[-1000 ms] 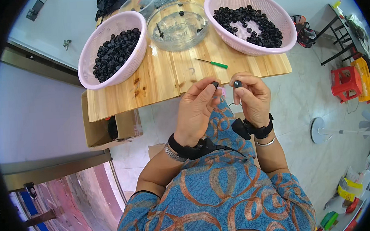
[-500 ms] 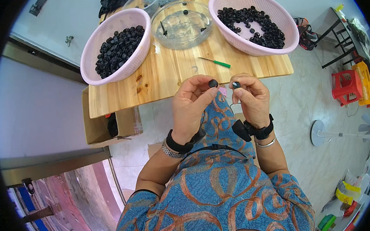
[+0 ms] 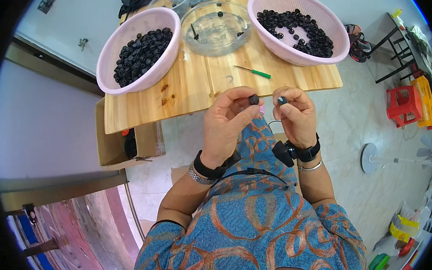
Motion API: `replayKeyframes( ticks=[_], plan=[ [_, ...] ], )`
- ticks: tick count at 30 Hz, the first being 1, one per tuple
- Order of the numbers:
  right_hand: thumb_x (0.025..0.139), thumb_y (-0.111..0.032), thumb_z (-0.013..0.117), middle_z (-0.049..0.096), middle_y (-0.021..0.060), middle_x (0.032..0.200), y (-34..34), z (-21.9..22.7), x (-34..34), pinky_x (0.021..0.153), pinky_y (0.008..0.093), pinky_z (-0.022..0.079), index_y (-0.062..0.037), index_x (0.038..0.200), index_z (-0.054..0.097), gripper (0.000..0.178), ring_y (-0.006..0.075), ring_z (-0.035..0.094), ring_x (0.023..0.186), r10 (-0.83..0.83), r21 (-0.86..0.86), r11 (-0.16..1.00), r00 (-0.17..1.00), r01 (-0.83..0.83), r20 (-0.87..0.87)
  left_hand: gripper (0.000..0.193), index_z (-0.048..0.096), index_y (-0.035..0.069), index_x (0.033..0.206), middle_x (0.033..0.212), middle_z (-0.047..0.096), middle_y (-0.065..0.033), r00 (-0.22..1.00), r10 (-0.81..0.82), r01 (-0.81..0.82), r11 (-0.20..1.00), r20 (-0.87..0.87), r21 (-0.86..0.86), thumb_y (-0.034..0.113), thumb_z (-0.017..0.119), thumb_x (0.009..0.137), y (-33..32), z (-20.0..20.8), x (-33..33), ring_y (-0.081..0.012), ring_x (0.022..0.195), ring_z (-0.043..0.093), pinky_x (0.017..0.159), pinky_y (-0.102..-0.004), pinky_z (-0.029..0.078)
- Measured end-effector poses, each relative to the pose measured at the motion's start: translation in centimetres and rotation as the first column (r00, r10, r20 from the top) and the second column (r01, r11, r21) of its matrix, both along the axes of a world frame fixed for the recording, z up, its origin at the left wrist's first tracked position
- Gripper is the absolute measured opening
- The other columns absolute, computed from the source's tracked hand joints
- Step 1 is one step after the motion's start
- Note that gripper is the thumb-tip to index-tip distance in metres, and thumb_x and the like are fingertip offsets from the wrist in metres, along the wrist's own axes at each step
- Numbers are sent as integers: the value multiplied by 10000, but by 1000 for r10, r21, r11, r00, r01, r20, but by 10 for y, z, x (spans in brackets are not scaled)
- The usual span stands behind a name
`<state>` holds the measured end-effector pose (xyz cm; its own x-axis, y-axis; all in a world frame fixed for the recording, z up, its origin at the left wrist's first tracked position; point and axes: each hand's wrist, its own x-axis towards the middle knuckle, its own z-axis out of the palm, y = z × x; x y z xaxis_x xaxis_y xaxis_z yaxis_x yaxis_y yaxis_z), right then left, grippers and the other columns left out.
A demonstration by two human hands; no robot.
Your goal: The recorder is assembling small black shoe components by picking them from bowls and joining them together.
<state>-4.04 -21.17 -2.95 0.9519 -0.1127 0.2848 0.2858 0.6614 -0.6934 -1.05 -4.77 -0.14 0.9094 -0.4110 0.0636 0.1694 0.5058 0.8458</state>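
Observation:
Between thumb and fingertips, my left hand point(image 3: 229, 117) pinches a small round black cap point(image 3: 254, 99). Just to its right, my right hand point(image 3: 296, 112) grips another small black piece point(image 3: 282, 100) with a pale mark on it. The two pieces are held apart in front of the table's near edge, above my lap. A pink basket point(image 3: 102, 72) at the left is heaped with black caps point(image 3: 144, 55). In the pink basket point(image 3: 342, 53) at the right lie black ring-like pieces point(image 3: 314, 35).
A green-handled screwdriver point(image 3: 261, 74) lies on the wooden table point(image 3: 198, 86). Between the baskets stands a clear round tub point(image 3: 216, 51) with a few black pieces. Below the table's left side is a cardboard box point(image 3: 108, 136). A red stool point(image 3: 402, 105) and a fan point(image 3: 371, 158) stand at the right.
Both hands have shifted slightly right. The cap in my left hand has turned to show more of its side. The view has moved a little.

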Motion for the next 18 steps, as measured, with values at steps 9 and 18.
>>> replayKeyframes(
  ticks=[9,18],
  plan=[
    [775,57,601,594,92,915,7,11,-7,602,204,481,29,976,557,207,95,573,696,-109,-248,963,994,106,2,272,522,-16,1078,953,601,-84,999,15,-14,1000,-37,24,-33,573,812,7,4,-3,-116,873,572,751,-222,476],
    [769,94,603,572,53,915,20,20,-11,631,162,453,32,987,558,231,57,552,744,-122,-374,920,992,113,0,275,541,4,1074,976,600,-66,991,53,-70,987,121,143,-31,574,803,9,7,-3,-106,885,572,735,-206,463]
  ],
)
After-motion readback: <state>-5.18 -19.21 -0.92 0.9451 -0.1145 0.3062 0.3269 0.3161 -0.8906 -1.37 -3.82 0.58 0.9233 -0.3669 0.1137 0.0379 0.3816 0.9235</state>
